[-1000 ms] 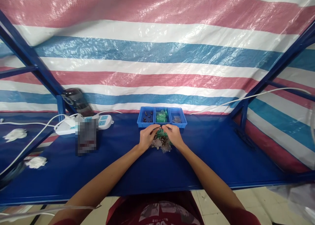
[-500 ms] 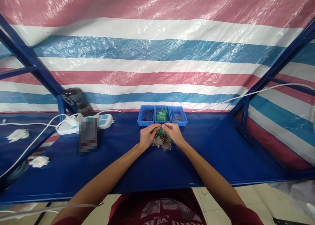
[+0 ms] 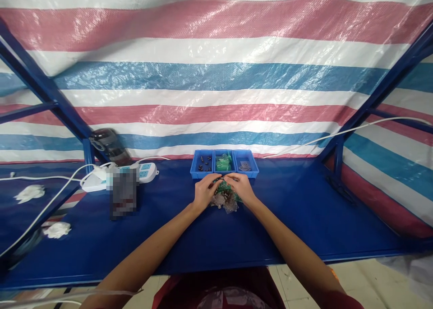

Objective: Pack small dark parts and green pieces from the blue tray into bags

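My left hand [image 3: 204, 191] and my right hand [image 3: 241, 188] meet fingertip to fingertip over a small pile of mixed parts [image 3: 225, 200]. Fingers of both are pinched together; a tiny dark thing seems to lie between them, too small to name. Green pieces, dark bits and clear plastic pieces make up the pile. Just beyond my fingers stands a blue three-compartment tray [image 3: 202, 175]. Small dark parts [image 3: 204, 163] lie in its left compartment, green pieces [image 3: 223, 162] fill the middle one, and a few clear flat pieces [image 3: 244, 166] lie in the right one.
To the left are a white power strip [image 3: 148, 172] with cables, a dark blurred-out object [image 3: 123, 194], a dark bottle [image 3: 111, 144] and crumpled white tissues [image 3: 57, 230]. Blue frame posts [image 3: 358, 108] and a striped plastic sheet [image 3: 216, 79] enclose the blue table [image 3: 304, 209].
The whole view has shifted slightly, so things sit a little lower in the picture. Both hands keep their pinch over the pile, with the fingers barely moved.
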`<move>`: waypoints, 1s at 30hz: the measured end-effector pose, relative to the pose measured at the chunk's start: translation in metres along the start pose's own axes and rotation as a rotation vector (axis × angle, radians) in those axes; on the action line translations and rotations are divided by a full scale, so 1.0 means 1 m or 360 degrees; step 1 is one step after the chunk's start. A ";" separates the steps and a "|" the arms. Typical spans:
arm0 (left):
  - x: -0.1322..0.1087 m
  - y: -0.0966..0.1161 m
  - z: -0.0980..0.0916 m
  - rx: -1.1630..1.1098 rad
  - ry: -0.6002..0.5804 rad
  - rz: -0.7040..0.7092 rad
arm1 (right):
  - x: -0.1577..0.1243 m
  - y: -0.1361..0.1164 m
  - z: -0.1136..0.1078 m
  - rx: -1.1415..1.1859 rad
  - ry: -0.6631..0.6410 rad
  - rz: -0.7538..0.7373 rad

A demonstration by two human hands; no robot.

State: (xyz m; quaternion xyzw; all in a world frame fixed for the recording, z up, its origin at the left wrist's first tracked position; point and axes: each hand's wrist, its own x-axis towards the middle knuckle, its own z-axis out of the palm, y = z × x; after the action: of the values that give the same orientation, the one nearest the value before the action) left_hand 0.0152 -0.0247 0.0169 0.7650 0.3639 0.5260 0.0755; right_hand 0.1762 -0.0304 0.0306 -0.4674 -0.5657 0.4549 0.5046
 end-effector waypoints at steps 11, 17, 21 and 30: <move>0.002 -0.001 -0.001 -0.0056 -0.0070 -0.0016 | 0.000 -0.002 -0.002 -0.0097 0.0028 -0.0108; 0.003 0.007 0.000 -0.0038 -0.0065 -0.0041 | 0.001 -0.002 -0.005 -0.0171 0.0027 -0.0175; 0.004 0.008 0.000 -0.0037 -0.0038 -0.0068 | 0.001 0.000 -0.007 -0.0267 0.0076 -0.0207; 0.001 0.008 -0.001 -0.0008 0.0009 -0.0129 | -0.002 -0.002 -0.005 -0.0359 0.0134 -0.0321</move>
State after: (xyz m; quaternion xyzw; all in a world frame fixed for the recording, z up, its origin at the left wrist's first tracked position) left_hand 0.0186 -0.0297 0.0219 0.7480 0.3933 0.5256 0.0976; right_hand 0.1814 -0.0328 0.0322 -0.4805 -0.6356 0.3153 0.5154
